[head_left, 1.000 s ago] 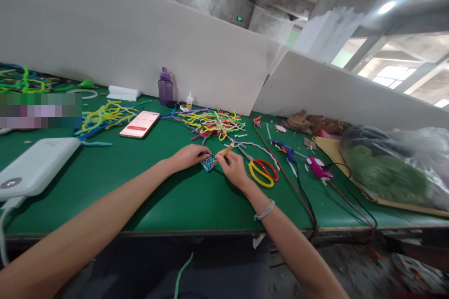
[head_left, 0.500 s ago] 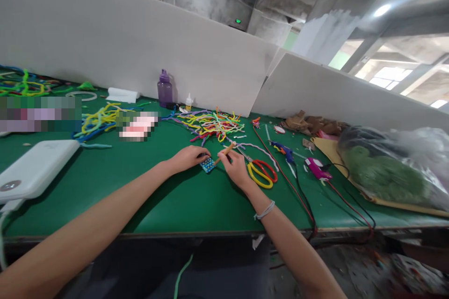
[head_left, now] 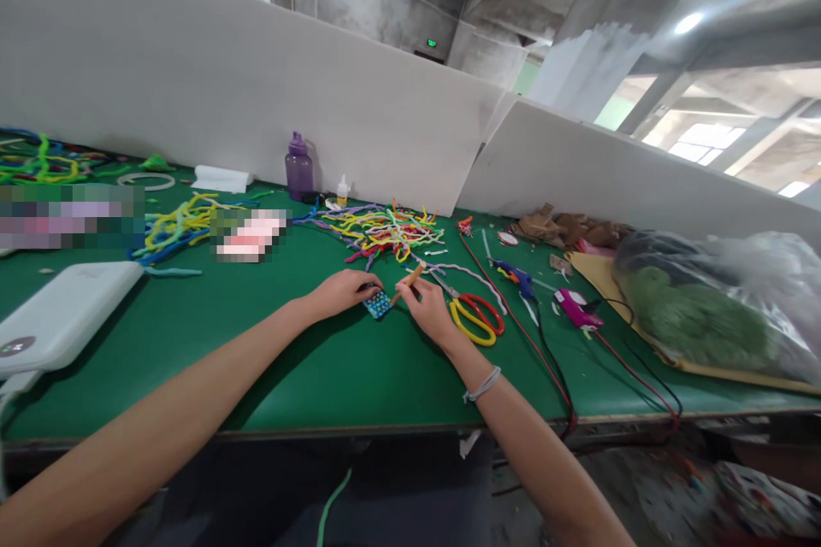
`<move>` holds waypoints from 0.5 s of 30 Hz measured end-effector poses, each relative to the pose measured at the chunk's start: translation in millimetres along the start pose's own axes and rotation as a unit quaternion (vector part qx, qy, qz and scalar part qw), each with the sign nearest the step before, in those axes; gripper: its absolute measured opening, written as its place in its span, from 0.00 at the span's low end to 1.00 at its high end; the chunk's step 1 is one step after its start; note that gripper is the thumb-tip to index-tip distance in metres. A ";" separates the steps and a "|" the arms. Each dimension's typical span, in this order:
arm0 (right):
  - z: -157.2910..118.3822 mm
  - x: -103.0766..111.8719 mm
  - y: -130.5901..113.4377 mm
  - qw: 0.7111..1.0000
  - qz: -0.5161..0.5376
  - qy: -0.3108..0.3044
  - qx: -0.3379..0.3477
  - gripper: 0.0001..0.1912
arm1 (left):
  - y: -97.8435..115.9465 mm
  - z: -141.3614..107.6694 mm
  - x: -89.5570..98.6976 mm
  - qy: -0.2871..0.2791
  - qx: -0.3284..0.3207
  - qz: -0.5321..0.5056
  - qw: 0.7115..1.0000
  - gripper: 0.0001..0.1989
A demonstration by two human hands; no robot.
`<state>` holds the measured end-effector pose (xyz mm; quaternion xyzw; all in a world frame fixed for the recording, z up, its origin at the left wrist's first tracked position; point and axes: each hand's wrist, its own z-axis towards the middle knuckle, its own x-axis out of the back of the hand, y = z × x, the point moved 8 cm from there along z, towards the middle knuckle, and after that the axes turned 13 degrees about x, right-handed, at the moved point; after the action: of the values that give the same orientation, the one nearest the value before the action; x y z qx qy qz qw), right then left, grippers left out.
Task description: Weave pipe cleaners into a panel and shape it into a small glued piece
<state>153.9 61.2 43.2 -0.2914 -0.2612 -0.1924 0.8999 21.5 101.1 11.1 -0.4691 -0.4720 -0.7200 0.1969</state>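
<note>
While left hand [head_left: 345, 291] grips small blue yellow-dotted square [head_left: 378, 305], right hand [head_left: 428, 306] pinches thin tan stick [head_left: 414, 276]. Both look light, stiff; hold square's edge, stick's middle.

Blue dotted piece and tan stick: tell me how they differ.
The blue dotted piece is flat and spotted; the tan stick is slender and looks plain. The piece lies low at the left hand; the stick slants upward, gripped in the right hand. Both look shorter than the scissors.
</note>
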 end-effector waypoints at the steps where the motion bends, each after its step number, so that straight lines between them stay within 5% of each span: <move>1: -0.1 -0.9 1.0 1.000 0.003 -0.005 -0.001 0.13 | 0.5 -0.2 0.1 -0.001 -0.001 -0.001 1.000 0.13; 15: -0.5 8.9 4.2 0.995 0.066 0.037 -0.063 0.14 | -3.1 -1.8 5.0 0.006 0.052 -0.053 0.997 0.22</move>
<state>163.2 62.3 46.2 -0.3566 -0.1953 -0.1588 0.8997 15.9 101.8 13.7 -0.4279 -0.5315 -0.7071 0.1854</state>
